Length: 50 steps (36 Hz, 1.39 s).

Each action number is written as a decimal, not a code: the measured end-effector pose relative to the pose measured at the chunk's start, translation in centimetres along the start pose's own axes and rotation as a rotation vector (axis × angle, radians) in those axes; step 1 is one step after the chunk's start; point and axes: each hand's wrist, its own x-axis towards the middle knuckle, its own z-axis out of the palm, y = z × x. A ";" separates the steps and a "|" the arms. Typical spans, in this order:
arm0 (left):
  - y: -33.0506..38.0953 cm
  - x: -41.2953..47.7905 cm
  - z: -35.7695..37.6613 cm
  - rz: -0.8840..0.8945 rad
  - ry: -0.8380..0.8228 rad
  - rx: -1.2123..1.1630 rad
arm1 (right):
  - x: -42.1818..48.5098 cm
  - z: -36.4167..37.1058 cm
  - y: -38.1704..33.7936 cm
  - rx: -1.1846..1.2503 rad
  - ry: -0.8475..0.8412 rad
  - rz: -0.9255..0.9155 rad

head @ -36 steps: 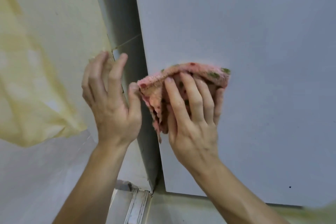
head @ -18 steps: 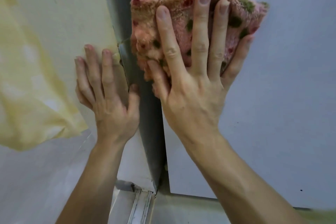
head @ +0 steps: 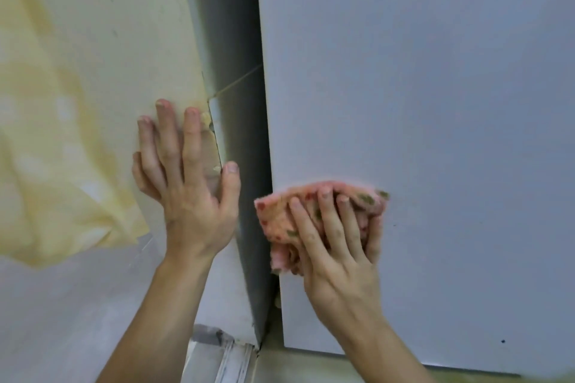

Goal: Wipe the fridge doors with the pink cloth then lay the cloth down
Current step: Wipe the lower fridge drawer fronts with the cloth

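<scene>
Pink cloth (head: 280, 221) sits bunched against the lower left part of the grey fridge door (head: 435, 134), close to the door's left edge. The right hand (head: 336, 246) lies over it with fingers spread, pressing it to the panel; the thumb is hidden under the cloth. The left hand (head: 189, 190) is flat and empty, fingers straight, braced on the cream wall (head: 109, 40) beside the fridge, near a yellow curtain (head: 46, 165). Wiping looks under way, not finished: a dark speck (head: 503, 341) shows low on the door, well apart from the cloth. Another door's edge shows above. Laying the cloth down is not yet done.
</scene>
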 end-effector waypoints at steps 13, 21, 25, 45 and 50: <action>0.5 -0.1 -0.3 0.009 0.017 -0.027 | 10.6 -3.3 -1.7 0.032 0.257 0.041; 1.4 -0.2 -0.3 -0.024 0.065 -0.032 | -5.4 0.4 3.5 -0.053 -0.198 -0.302; 2.7 -1.1 0.0 -0.064 0.074 -0.043 | -4.1 -0.8 3.8 0.053 -0.213 -0.288; 6.4 -3.0 1.4 0.022 -0.032 -0.149 | -2.9 -3.3 9.7 0.019 0.009 -0.257; 7.1 -3.2 1.2 0.069 -0.101 -0.164 | -7.1 -3.5 12.7 -0.017 -0.141 -0.359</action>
